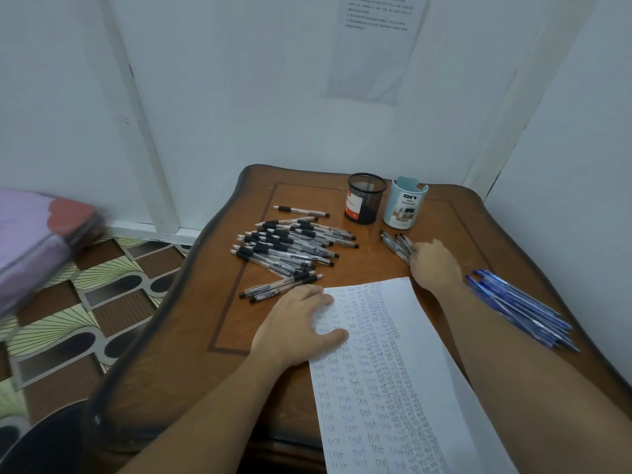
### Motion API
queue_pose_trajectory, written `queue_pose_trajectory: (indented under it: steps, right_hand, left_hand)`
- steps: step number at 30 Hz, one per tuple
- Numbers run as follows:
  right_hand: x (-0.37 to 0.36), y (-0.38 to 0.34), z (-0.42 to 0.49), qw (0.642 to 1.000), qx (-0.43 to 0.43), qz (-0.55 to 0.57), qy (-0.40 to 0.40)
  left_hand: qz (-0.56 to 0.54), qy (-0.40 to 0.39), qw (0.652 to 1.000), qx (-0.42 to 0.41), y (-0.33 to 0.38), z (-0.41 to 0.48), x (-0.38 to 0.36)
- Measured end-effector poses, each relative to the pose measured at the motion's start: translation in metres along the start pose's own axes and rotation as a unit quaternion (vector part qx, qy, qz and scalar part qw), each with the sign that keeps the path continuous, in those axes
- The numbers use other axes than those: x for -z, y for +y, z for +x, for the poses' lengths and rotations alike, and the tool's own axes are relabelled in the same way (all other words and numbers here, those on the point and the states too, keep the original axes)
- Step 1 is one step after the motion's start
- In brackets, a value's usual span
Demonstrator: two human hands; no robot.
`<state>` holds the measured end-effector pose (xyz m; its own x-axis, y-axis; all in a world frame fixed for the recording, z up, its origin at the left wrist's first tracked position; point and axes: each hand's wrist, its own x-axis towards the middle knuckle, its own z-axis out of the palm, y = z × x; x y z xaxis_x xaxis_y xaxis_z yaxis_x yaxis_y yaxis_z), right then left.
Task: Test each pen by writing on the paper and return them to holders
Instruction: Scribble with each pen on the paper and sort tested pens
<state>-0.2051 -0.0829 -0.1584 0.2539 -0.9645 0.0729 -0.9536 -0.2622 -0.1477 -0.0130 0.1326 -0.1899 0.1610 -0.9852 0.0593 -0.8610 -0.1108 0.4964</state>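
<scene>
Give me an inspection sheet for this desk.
Surface: wooden table, glossy.
Job's things: paper covered in "test"; black pens heaped; blue pens at right; mesh holder and blue holder, no pens sticking out.
Clutter: nothing seen.
Grips: left grip flat on paper; right grip on a pen bunch, hold unclear.
Cables: nothing seen.
Surroundings: walls, wall sheet, patterned floor, blurred purple bundle.

Brown wooden surface (219,275) with dark inlaid border, in white wall (239,97) corner. Printed sheet (376,46) stuck on wall, text too small to read. Patterned tile floor (102,295) left. Blurred purple bundle (37,241), red edge, far left.
</scene>
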Motion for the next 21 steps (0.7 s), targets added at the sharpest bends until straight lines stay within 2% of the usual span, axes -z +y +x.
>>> queue_pose_trajectory:
  steps: [6,9,12,15,21]
  right_hand:
    - [0.002,0.001,-0.009,1.0,0.007,0.016,0.022]
    - [0.006,-0.012,-0.024,0.994,0.065,0.07,0.044]
    - [0.005,-0.041,-0.037,0.977,0.144,0.154,-0.012]
    - [0.0,-0.074,-0.046,0.964,0.16,0.202,-0.057]
    - [-0.01,-0.106,-0.045,0.962,0.197,0.184,-0.052]
  left_hand:
    - [0.005,-0.003,1.0,-0.003,-0.001,-0.001,-0.001]
    - [0.013,-0.008,1.0,-0.002,0.0,-0.002,0.0]
    - [0.015,-0.008,1.0,-0.001,0.001,-0.003,0.002]
    - [0.012,-0.004,1.0,-0.001,0.001,-0.003,0.001]
    - [0.001,0.018,1.0,-0.02,-0.002,-0.003,0.001]
